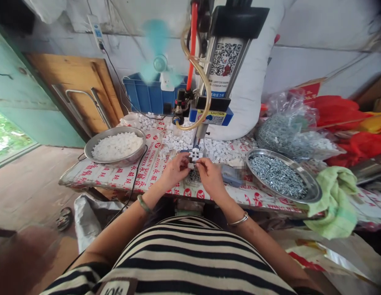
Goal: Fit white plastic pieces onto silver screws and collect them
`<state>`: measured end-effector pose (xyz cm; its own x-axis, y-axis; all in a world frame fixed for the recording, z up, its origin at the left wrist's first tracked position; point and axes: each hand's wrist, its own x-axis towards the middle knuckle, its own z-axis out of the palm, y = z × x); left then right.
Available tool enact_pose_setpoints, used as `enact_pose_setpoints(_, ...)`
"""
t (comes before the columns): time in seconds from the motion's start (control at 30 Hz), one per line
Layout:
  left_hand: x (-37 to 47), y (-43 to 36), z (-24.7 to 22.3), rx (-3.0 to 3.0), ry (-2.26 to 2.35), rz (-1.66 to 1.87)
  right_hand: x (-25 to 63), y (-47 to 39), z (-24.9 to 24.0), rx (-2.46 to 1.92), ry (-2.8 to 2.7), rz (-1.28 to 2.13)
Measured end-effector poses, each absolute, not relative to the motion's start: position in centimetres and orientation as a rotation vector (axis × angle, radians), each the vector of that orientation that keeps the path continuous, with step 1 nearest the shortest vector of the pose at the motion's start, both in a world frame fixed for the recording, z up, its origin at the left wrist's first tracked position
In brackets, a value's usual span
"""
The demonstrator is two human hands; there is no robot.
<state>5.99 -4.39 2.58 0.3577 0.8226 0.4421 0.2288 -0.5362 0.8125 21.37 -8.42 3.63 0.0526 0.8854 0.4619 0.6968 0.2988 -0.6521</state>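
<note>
My left hand (174,171) is closed in a pinch on a small white plastic piece (190,165), just in front of the press. Close beside it, the fingertips of my right hand (211,178) are pinched on a thin metal pin (195,164) that points toward the piece. Behind my fingers, more white plastic (195,153) sits under the ram of the pneumatic press (202,132). Several metal pins (193,176) lie on the table between my hands, partly hidden by them.
A metal bowl of white pieces (118,146) stands left, and a metal bowl of pins (278,176) right. Loose white pieces (221,149) cover the table behind the press. A bag of pins (282,131), a green cloth (334,200), a blue crate (144,96) and a spinning fan (160,63) surround it.
</note>
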Motion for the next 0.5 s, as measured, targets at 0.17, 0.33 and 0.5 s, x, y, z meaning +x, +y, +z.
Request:
enact_pose_setpoints(0.17, 6.5, -5.5, 2.7, 1.808, 0.802, 1.181, 21.0, -9.0, 3.5, -1.472, -1.893, 0.022)
enact_pose_setpoints(0.33, 6.7, -5.3, 3.5, 1.483, 0.698, 1.188, 21.1, -9.6, 3.8, -1.339, -1.975, -0.117)
enact_pose_setpoints(0.5, 6.2, -5.6, 4.3, 1.084, 0.599, 0.951, 21.4, -10.8, 3.4, -1.178, -1.933, -0.093)
